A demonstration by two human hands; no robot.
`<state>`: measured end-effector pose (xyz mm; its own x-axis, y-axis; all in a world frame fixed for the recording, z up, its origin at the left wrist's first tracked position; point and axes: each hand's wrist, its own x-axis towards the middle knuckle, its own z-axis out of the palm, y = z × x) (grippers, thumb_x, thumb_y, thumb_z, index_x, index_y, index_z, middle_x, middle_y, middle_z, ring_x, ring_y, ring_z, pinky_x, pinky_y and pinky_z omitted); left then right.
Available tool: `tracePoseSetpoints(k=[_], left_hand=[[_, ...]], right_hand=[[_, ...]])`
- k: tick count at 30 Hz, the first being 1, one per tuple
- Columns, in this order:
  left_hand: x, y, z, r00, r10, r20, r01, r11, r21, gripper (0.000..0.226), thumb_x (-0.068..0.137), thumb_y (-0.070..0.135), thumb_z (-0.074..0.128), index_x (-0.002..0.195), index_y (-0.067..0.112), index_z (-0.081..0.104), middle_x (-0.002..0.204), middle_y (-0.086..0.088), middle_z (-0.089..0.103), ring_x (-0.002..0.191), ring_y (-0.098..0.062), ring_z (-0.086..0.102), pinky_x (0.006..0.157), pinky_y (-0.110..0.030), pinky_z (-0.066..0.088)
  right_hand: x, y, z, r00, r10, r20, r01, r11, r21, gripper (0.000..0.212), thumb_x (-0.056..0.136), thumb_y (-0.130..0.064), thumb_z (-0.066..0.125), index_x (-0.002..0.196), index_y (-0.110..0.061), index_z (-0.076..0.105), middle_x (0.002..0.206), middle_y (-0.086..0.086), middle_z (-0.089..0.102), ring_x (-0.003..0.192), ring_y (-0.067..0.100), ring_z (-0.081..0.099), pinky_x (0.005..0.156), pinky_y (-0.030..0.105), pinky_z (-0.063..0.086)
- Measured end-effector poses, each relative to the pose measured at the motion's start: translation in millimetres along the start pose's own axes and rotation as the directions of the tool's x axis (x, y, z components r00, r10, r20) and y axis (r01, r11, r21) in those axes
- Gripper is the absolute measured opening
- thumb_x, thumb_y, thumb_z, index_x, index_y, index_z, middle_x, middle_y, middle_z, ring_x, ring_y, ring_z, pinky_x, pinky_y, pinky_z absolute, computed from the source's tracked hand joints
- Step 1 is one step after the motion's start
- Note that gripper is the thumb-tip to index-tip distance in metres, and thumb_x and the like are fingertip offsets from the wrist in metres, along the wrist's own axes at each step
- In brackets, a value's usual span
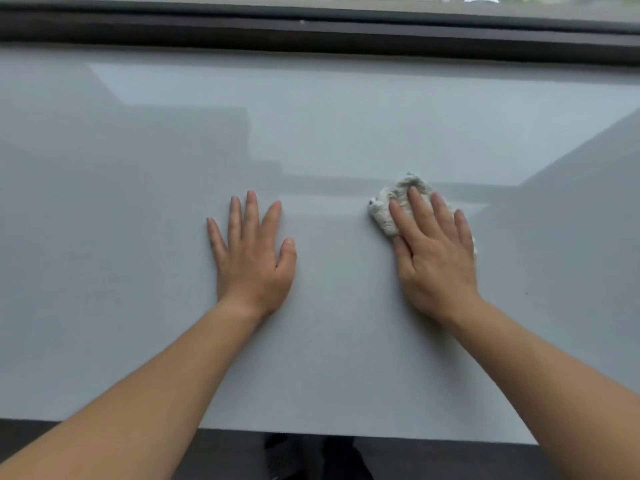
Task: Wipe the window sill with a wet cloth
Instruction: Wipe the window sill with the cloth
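Apparently wiping: right hand (436, 261) presses a crumpled cloth (384, 213) onto the grey window sill (329, 133), fingers straight.
Left hand (251, 258) lies flat, open; any further stroke needs steady downward pressure.

The head camera (the only view) looks steeply down, close over the sill (329, 133), facing the window frame (311, 36).

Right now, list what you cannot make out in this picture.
Cloth: head view, mostly covered by the right hand; wetness unreadable.
Window sill: both ends cut off by the picture's side edges.
Outside the window: a blurred strip at the top edge.
Below the sill: dark and blurred.
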<state>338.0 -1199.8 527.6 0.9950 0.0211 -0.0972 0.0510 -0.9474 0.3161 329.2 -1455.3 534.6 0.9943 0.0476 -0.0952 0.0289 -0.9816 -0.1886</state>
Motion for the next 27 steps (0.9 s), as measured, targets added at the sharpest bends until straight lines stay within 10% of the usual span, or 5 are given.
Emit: tracePoseSetpoints(k=[3, 9, 15, 21, 27], left_hand=[[-12, -3, -5, 0.994, 0.092, -0.053, -0.095, 0.994, -0.055, 0.066, 0.087, 0.045, 0.027, 0.146, 0.018, 0.038, 0.161, -0.01, 0.02, 0.151, -0.023, 0.007, 0.118, -0.055, -0.008], [-88, -5, -4, 0.97, 0.241, -0.042, -0.241, 0.97, 0.003, 0.052, 0.093, 0.037, 0.033, 0.138, 0.015, 0.047, 0.158, -0.014, 0.028, 0.149, -0.027, 0.017, 0.117, -0.062, -0.001], [-119, -23, 4, 0.96, 0.265, 0.092, -0.274, 0.957, 0.1, 0.061, 0.095, 0.047, 0.022, 0.152, 0.026, 0.028, 0.164, -0.005, 0.009, 0.151, -0.021, 0.0, 0.119, -0.055, -0.003], [-120, -22, -1, 0.961, 0.251, 0.114, -0.256, 0.966, 0.037, 0.063, 0.095, 0.05, 0.006, 0.154, 0.031, 0.018, 0.165, 0.001, -0.002, 0.15, -0.013, -0.013, 0.119, -0.048, -0.012], [-120, -18, 2, 0.966, 0.232, 0.118, -0.243, 0.966, 0.087, 0.067, 0.092, 0.051, 0.007, 0.154, 0.029, 0.019, 0.165, -0.002, 0.0, 0.15, -0.017, -0.01, 0.118, -0.053, -0.011]], right_hand=[[-29, -28, 5, 0.991, 0.109, -0.072, -0.107, 0.994, 0.028, 0.056, 0.098, -0.036, 0.031, 0.154, -0.036, 0.026, 0.165, -0.003, 0.016, 0.152, 0.026, 0.008, 0.121, 0.049, 0.004], [-117, -37, 21, 0.956, -0.292, 0.025, 0.292, 0.955, -0.048, 0.054, 0.098, -0.039, 0.04, 0.152, -0.036, 0.033, 0.163, -0.007, 0.021, 0.152, 0.024, 0.015, 0.121, 0.049, 0.012], [-118, -50, 21, 0.978, 0.179, -0.11, -0.177, 0.984, 0.028, 0.058, 0.095, -0.036, 0.036, 0.152, -0.033, 0.031, 0.164, -0.001, 0.022, 0.151, 0.027, 0.015, 0.12, 0.053, 0.01], [-182, -58, 31, 0.951, -0.308, 0.017, 0.308, 0.95, -0.06, 0.056, 0.098, -0.038, 0.043, 0.153, -0.035, 0.03, 0.164, -0.005, 0.018, 0.152, 0.025, 0.011, 0.121, 0.05, 0.013], [-164, -58, 25, 0.986, 0.156, -0.066, -0.155, 0.988, 0.012, 0.057, 0.097, -0.039, 0.028, 0.154, -0.035, 0.024, 0.165, -0.004, 0.012, 0.153, 0.025, 0.006, 0.122, 0.049, 0.002]])
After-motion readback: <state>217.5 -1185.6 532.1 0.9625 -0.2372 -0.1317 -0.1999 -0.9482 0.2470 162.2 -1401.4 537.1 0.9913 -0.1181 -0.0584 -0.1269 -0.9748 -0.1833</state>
